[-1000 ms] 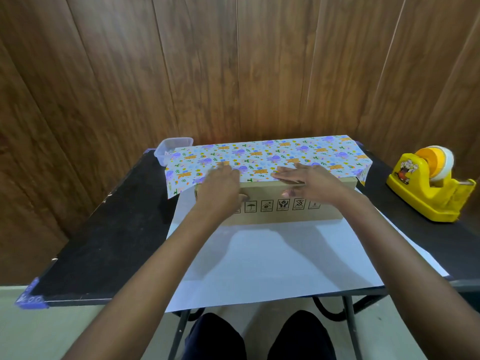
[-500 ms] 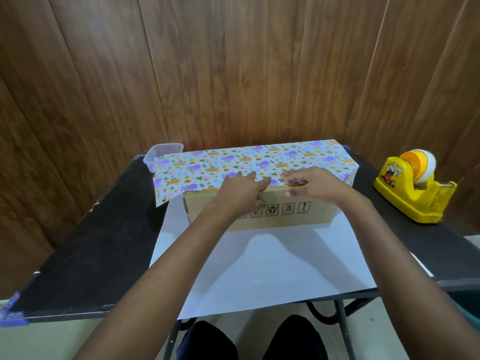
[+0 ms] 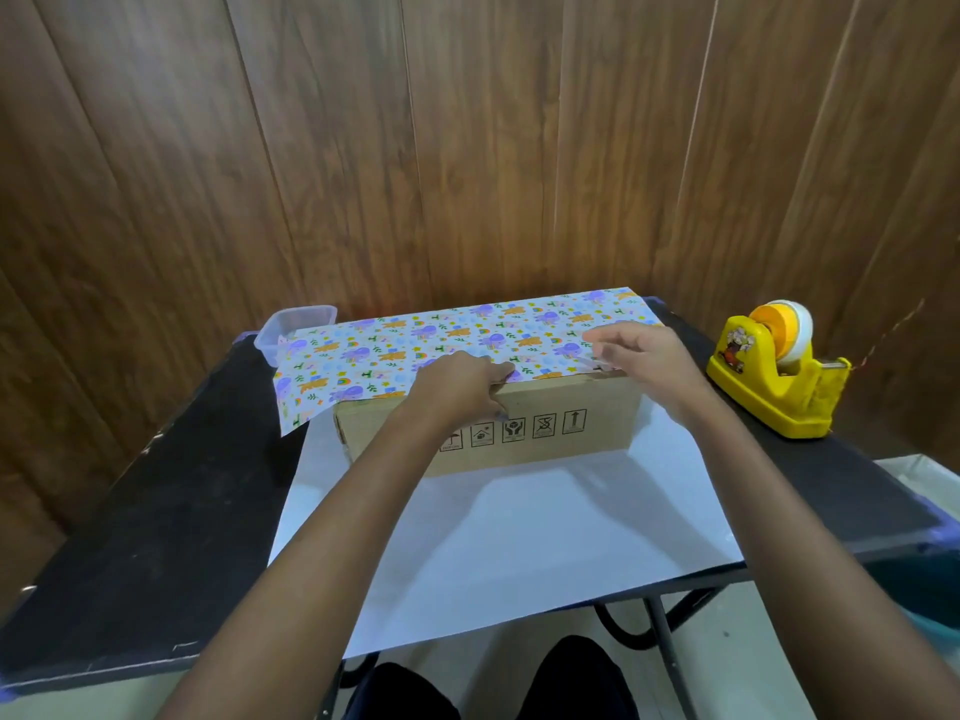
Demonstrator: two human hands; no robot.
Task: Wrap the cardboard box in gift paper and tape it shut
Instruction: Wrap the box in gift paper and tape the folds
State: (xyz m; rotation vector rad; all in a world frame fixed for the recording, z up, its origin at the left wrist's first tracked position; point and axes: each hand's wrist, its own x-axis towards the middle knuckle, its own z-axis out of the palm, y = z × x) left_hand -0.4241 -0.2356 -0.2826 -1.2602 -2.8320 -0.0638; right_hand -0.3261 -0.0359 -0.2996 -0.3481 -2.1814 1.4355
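Observation:
A long cardboard box (image 3: 571,431) lies on the white underside of the gift paper (image 3: 519,537). The paper's far part, with its printed side up (image 3: 395,350), is folded over the box top and ends at the box's front edge. My left hand (image 3: 457,389) presses that paper edge down at the middle of the box, with the thumb on the front face. My right hand (image 3: 644,358) hovers over the right end of the box top with its fingers stretched left. A small shiny strip, perhaps tape, shows under its fingertips.
A yellow tape dispenser (image 3: 774,376) stands to the right of the box on the black table (image 3: 156,537). A clear plastic tub (image 3: 291,330) sits at the back left corner. Wooden panels close off the back. The white paper overhangs the table's near edge.
My right hand has slid from the box's middle toward its right end. My left hand has stayed near the middle, pressing the paper edge. The view has tilted up slightly.

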